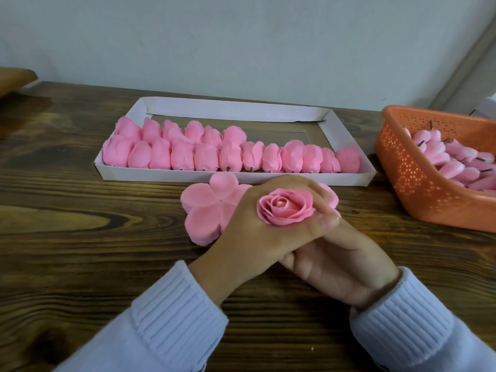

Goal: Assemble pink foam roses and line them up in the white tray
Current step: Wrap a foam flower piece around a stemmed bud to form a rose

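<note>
While L hand (pixel 255 232) grips rose (pixel 285 210) atop R hand (pixel 338 269), more roses (pixel 206 157) line tray (pixel 171 179).

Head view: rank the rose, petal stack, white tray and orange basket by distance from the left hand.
1. rose, gripped in the left hand.
2. petal stack, just left.
3. white tray, behind.
4. orange basket, far right.

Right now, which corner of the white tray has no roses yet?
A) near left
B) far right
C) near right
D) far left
B: the back row of roses stops about halfway along the white tray, leaving its far right bare; the front row runs the full length.
</note>
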The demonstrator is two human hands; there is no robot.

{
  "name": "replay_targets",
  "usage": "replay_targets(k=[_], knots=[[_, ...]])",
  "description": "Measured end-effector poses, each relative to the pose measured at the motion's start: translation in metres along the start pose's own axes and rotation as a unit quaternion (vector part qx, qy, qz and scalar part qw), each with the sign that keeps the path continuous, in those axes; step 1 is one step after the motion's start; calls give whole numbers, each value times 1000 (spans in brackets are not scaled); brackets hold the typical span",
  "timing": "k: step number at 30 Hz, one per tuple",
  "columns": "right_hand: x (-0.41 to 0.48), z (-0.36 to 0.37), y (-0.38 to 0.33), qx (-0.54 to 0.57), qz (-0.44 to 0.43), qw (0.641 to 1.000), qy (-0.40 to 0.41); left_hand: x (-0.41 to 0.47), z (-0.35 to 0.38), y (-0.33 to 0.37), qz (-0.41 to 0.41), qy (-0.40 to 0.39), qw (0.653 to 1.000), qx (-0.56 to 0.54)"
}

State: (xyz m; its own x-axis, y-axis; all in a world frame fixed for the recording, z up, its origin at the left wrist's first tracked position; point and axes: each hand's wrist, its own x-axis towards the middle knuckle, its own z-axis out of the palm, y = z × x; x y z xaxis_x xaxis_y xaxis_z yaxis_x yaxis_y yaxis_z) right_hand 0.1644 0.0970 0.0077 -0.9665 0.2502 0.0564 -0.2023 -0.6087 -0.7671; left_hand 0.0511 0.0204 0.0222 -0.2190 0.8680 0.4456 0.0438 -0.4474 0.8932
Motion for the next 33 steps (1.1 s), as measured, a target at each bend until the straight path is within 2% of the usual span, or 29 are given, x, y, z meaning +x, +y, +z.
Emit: replay_targets(k=[3,7,11,15,19,24,27,31,33], knots=[[0,1,1,-1,30,1000,1,0,-1,1,1,-9,1000,1],[1,3,7,3,-15,999,41,0,1,1,5,-16,1000,8],[1,7,7,14,-44,999,9,1,0,0,17,-18,1000,18],[2,5,4,20,-3,1000,13,1,-1,0,4,4,1000,26],[2,1,4,-42,46,997,47,0,0,1,-18,7,1000,10],[0,4,4,-14,-22,999,43,0,2,1,26,-12,998,49],[-1,5,2,-2,-35,999,27,0,2,2,30,3,998,49],[2,5,3,15,-17,1000,9,-1,3,1,18,18,999,37],[3,5,5,-5,9,999,31,-1,2,1,7,12,999,37]])
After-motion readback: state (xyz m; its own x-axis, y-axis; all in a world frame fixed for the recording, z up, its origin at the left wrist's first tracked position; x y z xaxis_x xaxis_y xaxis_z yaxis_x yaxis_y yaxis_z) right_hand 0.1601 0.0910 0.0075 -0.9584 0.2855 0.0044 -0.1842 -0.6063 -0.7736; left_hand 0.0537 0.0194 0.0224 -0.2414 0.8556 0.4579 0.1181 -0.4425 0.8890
